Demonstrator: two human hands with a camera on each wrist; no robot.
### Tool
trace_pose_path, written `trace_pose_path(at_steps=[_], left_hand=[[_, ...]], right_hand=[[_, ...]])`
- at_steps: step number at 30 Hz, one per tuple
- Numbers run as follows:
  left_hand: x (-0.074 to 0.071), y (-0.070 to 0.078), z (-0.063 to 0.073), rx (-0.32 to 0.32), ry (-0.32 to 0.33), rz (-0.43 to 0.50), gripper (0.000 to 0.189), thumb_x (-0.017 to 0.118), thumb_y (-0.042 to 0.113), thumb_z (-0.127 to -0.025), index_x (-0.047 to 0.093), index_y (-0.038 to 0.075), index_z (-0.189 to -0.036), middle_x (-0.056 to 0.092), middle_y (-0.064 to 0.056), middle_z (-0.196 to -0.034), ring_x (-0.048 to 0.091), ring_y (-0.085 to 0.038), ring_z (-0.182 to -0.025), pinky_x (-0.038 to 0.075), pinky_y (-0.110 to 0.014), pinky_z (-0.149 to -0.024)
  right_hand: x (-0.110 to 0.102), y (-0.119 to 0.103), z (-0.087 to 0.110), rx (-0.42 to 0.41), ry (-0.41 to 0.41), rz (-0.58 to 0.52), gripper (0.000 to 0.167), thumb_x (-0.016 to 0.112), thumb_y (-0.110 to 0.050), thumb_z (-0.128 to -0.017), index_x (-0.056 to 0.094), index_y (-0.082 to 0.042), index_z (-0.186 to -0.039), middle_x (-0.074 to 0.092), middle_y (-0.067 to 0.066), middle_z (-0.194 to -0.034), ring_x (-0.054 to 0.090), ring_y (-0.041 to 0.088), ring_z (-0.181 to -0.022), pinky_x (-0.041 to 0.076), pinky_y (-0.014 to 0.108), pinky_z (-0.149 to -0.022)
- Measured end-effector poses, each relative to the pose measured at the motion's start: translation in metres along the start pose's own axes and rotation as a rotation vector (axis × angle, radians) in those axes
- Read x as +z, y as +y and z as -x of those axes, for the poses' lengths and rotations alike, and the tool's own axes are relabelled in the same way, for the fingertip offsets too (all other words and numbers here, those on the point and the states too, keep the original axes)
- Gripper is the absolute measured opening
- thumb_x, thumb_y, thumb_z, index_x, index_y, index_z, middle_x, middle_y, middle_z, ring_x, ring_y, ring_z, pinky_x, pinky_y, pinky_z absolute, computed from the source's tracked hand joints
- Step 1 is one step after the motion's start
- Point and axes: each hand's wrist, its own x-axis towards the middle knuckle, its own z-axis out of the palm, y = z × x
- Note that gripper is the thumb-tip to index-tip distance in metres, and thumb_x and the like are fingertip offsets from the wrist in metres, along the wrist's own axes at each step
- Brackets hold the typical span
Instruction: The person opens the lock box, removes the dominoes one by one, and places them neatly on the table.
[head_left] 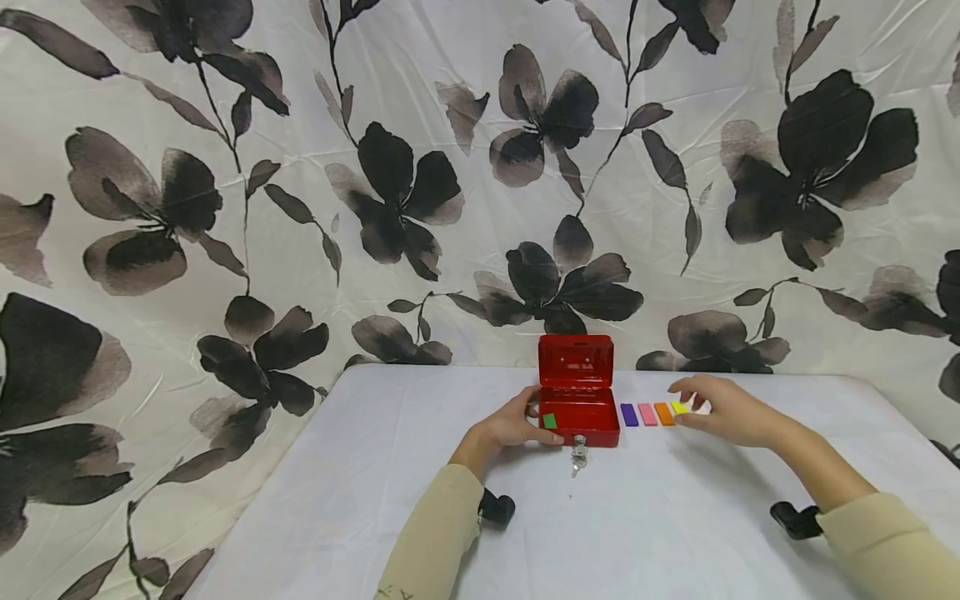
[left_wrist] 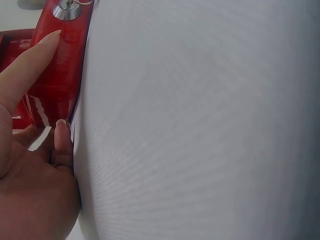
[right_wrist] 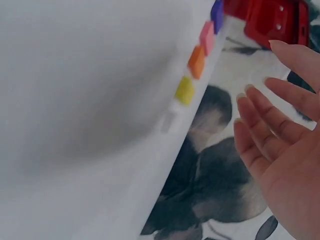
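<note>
A red metal cash box stands with its lid raised, and a green block lies inside at the left. My left hand grips the box's left front corner, thumb along the front wall and the other fingers at the side. To the right of the box, a purple block, a pink block, an orange block and a yellow block form a row. Over the yellow end hovers my right hand, its fingers spread and apart from the blocks in the right wrist view.
Keys hang from the lock on the box's front. A white cloth covers the table. Behind its far edge hangs a floral curtain. Beyond the yellow block, a faint greyish patch is too blurred to identify.
</note>
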Motion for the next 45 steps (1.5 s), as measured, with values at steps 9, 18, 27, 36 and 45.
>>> trace_pose_path(at_steps=[9, 18, 27, 36, 45], left_hand=[[0.001, 0.001, 0.003, -0.002, 0.001, 0.011, 0.094, 0.092, 0.023, -0.076, 0.039, 0.019, -0.155, 0.055, -0.004, -0.131, 0.047, -0.026, -0.121, 0.047, -0.051, -0.106], [-0.001, 0.000, 0.003, 0.002, -0.007, 0.022, 0.093, 0.091, 0.022, -0.077, 0.039, 0.019, -0.154, 0.055, -0.004, -0.131, 0.047, -0.026, -0.121, 0.047, -0.051, -0.105], [-0.003, 0.002, 0.004, -0.002, -0.015, 0.010, 0.096, 0.091, 0.026, -0.077, 0.037, 0.021, -0.155, 0.054, -0.004, -0.132, 0.045, -0.026, -0.119, 0.046, -0.051, -0.104], [-0.003, 0.001, 0.002, 0.000, -0.031, 0.014, 0.094, 0.091, 0.025, -0.078, 0.038, 0.018, -0.155, 0.054, -0.005, -0.130, 0.045, -0.026, -0.119, 0.046, -0.052, -0.104], [-0.003, 0.002, 0.003, -0.001, -0.032, 0.004, 0.094, 0.090, 0.023, -0.078, 0.037, 0.019, -0.155, 0.054, -0.005, -0.131, 0.045, -0.026, -0.120, 0.045, -0.053, -0.106]], right_hand=[[0.018, -0.028, -0.022, -0.038, -0.012, -0.054, 0.037, 0.076, -0.016, -0.091, 0.066, -0.001, -0.124, 0.068, 0.011, -0.108, 0.062, 0.023, -0.095, 0.057, 0.037, -0.078], [0.036, -0.046, -0.040, -0.080, -0.035, -0.102, 0.042, 0.077, -0.016, -0.091, 0.064, 0.003, -0.126, 0.067, 0.008, -0.101, 0.062, 0.024, -0.090, 0.056, 0.027, -0.074], [0.049, -0.058, -0.060, -0.082, -0.071, -0.142, 0.044, 0.074, -0.015, -0.092, 0.060, 0.002, -0.130, 0.066, 0.012, -0.104, 0.060, 0.023, -0.093, 0.058, 0.039, -0.081], [0.065, -0.064, -0.076, -0.062, -0.095, -0.138, 0.047, 0.075, -0.015, -0.093, 0.059, 0.001, -0.133, 0.066, 0.015, -0.114, 0.060, 0.028, -0.102, 0.057, 0.045, -0.090], [0.074, -0.068, -0.093, -0.051, -0.109, -0.137, 0.042, 0.077, -0.015, -0.092, 0.062, 0.001, -0.128, 0.067, 0.013, -0.106, 0.061, 0.028, -0.099, 0.057, 0.046, -0.091]])
